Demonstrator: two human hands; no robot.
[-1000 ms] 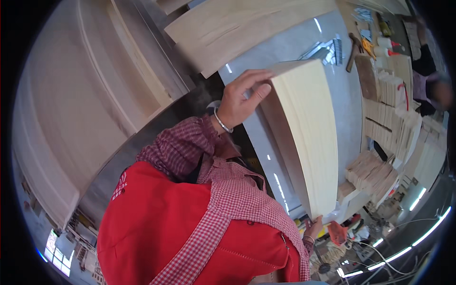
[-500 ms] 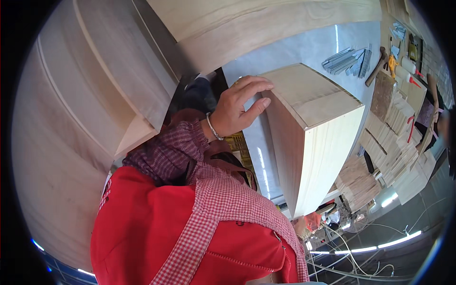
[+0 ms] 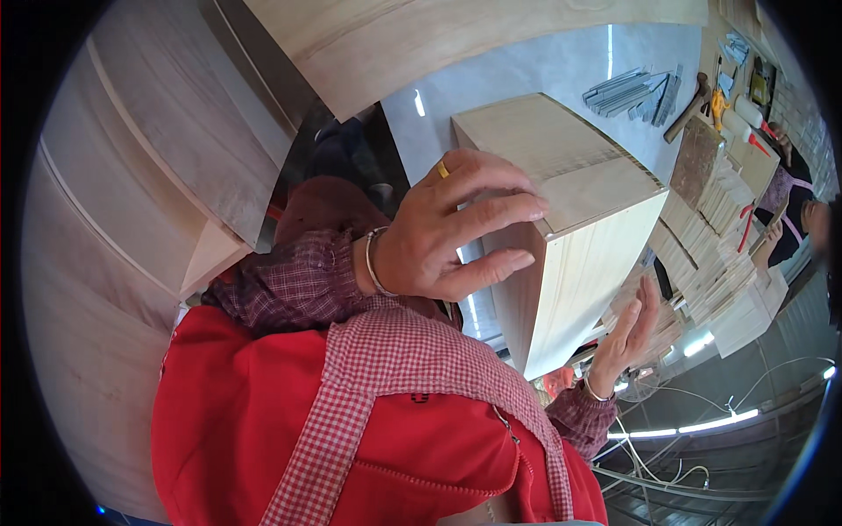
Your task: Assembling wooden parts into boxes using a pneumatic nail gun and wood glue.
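Note:
A pale wooden box-like piece (image 3: 570,167) stands on a light, shiny tabletop (image 3: 500,72) in front of me. My left hand (image 3: 452,226), with a ring and a bracelet, reaches in from the left. Its fingers are spread and its fingertips are at the box's near top corner; whether they press on it I cannot tell. My right hand (image 3: 627,337) is raised beside the box's right-hand face, fingers stretched out and apart from the wood. Neither hand grips anything.
Thin grey metal strips (image 3: 631,95) lie behind the box, near a hammer (image 3: 688,110) and white bottles with red tips (image 3: 747,112). Stacked wooden boards (image 3: 710,210) fill the right side. Large wooden panels (image 3: 132,175) rise at left. Another person (image 3: 781,188) is at far right.
My left hand has moved nearer along the box's top edge to its near corner. My right hand has come into view at the right. The box sits slightly differently in the picture.

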